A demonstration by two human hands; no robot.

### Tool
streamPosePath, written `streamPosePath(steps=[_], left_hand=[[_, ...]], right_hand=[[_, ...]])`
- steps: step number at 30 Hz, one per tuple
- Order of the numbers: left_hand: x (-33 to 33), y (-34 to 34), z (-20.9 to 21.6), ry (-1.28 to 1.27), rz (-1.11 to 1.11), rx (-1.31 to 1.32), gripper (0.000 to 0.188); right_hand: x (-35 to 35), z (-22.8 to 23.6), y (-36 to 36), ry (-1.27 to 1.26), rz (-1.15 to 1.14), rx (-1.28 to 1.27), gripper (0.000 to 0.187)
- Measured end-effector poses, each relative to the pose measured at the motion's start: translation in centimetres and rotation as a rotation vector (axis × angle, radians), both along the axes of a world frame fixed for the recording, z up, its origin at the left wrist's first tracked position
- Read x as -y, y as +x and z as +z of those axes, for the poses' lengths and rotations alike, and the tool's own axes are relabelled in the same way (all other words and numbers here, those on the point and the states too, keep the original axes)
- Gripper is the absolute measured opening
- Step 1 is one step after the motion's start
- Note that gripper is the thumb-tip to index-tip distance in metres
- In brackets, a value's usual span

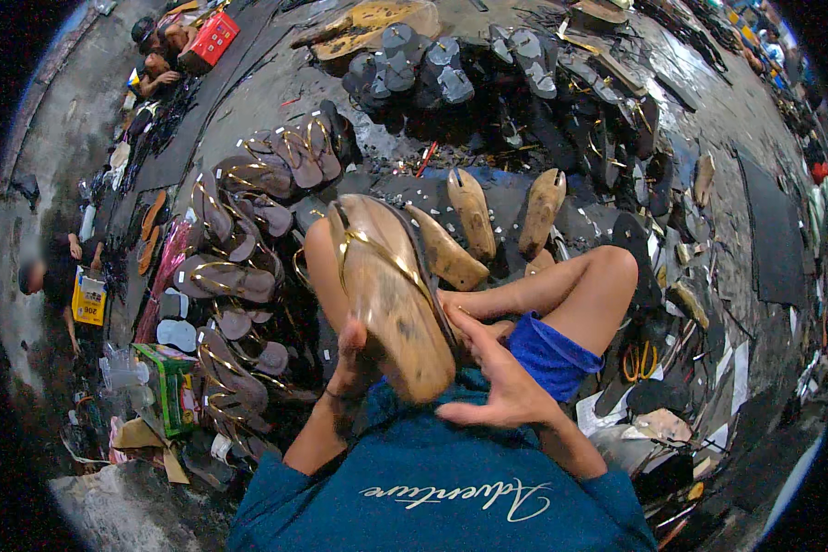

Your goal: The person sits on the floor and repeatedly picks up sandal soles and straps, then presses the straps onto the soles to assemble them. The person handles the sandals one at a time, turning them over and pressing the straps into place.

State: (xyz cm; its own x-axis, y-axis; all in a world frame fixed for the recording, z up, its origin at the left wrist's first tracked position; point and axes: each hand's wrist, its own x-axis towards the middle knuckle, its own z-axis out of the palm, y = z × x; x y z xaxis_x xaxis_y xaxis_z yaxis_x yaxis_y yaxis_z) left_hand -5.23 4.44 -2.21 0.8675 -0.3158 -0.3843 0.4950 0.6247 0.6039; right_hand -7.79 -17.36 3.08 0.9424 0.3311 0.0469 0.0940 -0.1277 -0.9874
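Observation:
A wooden shoe last (397,313) with a dark-soled sandal fitted to it is raised over my lap, toe end pointing away. Gold straps (363,241) cross the front of the last in a V. My left hand (348,361) grips the last from its left side, thumb up along the edge, its other fingers hidden underneath. On the right side, my right hand (499,370) has its fingers stretched along the sandal's sole edge, thumb spread apart. Beyond my crossed legs lie bare wooden lasts (472,213), (542,212) with split toes.
Several gold-strapped sandals (225,276) are piled at my left, near a green box (168,391). Grey-coated lasts (445,72) stand at the far side. Orange-handled scissors (640,362) lie among scraps on the right. People sit at the far left beside a red box (213,43).

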Motion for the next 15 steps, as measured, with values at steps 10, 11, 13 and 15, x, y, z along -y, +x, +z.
streamPosePath(steps=[10,11,13,15], left_hand=[[-3.2,-10.7,-2.0,-0.040,-0.083,-0.232,0.105],[-3.5,-11.4,-2.2,-0.036,-0.084,-0.240,0.105],[-3.8,-12.4,-1.9,-0.037,-0.079,-0.253,0.106],[-3.9,-13.3,-1.6,-0.035,-0.087,-0.261,0.106]], right_hand=[[-1.1,-1.0,-5.5,0.506,-0.064,-0.459,0.043],[-1.1,-0.4,-5.4,0.512,-0.094,-0.549,0.040],[-1.1,0.2,-5.8,0.554,-0.100,-0.572,0.038],[-0.9,-0.1,-6.8,0.588,-0.096,-0.613,0.038]])
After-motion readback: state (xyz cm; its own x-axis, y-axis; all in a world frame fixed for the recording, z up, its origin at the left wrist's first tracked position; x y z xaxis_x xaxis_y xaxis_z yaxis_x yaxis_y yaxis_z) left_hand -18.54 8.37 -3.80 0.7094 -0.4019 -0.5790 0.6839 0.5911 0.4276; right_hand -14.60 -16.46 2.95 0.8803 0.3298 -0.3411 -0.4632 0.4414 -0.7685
